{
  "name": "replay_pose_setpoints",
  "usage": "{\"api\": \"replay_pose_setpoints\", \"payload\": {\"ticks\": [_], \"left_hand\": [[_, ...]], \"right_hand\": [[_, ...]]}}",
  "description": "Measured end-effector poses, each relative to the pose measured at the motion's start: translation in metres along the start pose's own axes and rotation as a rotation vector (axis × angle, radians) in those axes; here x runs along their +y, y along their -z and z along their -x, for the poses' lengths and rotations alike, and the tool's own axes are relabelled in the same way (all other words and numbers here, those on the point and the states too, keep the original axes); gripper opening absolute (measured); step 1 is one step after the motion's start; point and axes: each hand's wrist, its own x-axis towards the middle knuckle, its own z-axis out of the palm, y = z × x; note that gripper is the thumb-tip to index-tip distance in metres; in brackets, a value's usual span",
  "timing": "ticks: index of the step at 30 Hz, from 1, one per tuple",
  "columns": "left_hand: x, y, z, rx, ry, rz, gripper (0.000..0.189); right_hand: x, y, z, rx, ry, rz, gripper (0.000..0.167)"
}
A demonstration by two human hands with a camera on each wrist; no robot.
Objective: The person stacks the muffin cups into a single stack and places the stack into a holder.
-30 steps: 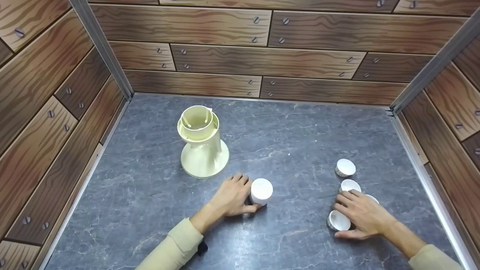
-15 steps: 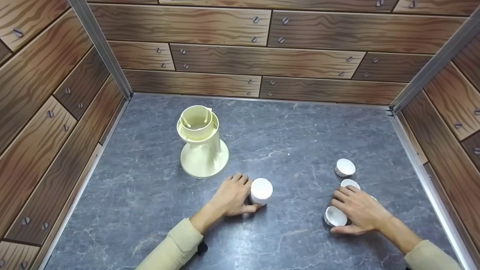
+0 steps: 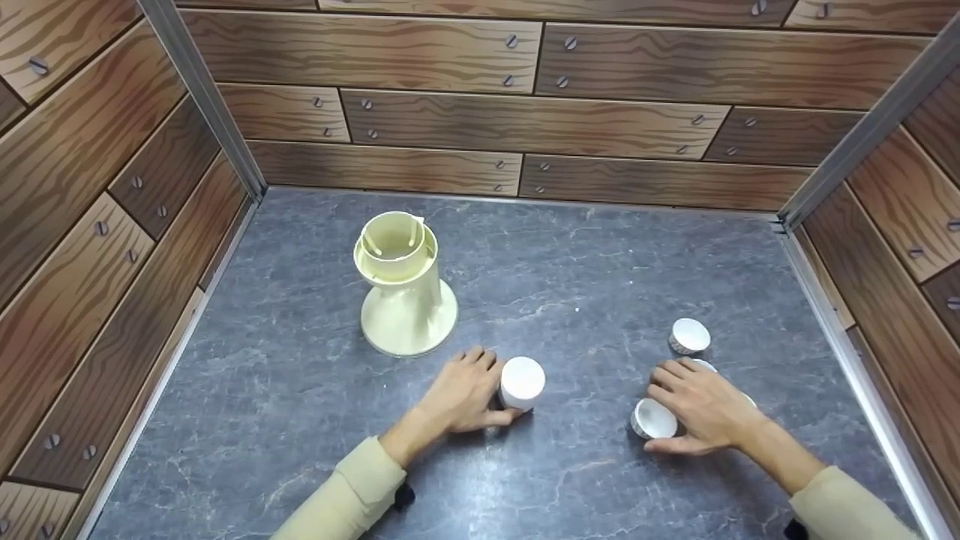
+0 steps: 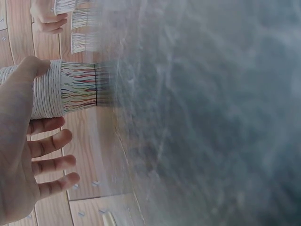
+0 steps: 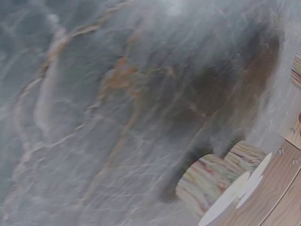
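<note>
In the head view my left hand (image 3: 469, 391) grips a stack of white paper cups (image 3: 523, 381) standing on the table. The left wrist view shows the stack's many nested rims and the lowest cup's wall (image 4: 79, 84) with thin coloured lines. Thumb and forefinger hold it there, the other fingers apart from it. On the right, my right hand (image 3: 701, 409) holds a single small paper cup (image 3: 654, 418) between thumb and fingers, its opening facing up. Just beyond that hand stands another paper cup (image 3: 690, 335); two more are partly hidden behind the hand.
A pale yellow-green plastic stand (image 3: 409, 319) with a ring-shaped top and round base stands left of centre. Grey marble-patterned table (image 3: 570, 255) lies beneath. Wood-print walls (image 3: 435, 112) with metal corner strips enclose the back and sides.
My right hand has moved leftward and slightly away from me, carrying its paper cup from beside the others. The left hand and its cup stack have stayed in place.
</note>
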Motion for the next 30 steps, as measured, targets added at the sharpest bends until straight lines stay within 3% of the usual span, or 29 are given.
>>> {"api": "replay_pose_setpoints", "payload": {"ticks": [11, 30], "left_hand": [[0.001, 0.000, 0.000, 0.017, -0.001, 0.001, 0.071], [0.001, 0.000, 0.000, -0.008, 0.002, -0.001, 0.072]], "right_hand": [[-0.003, -0.004, -0.027, 0.029, 0.027, 0.002, 0.071], [-0.003, 0.011, -0.059, 0.053, -0.011, 0.008, 0.070]]}}
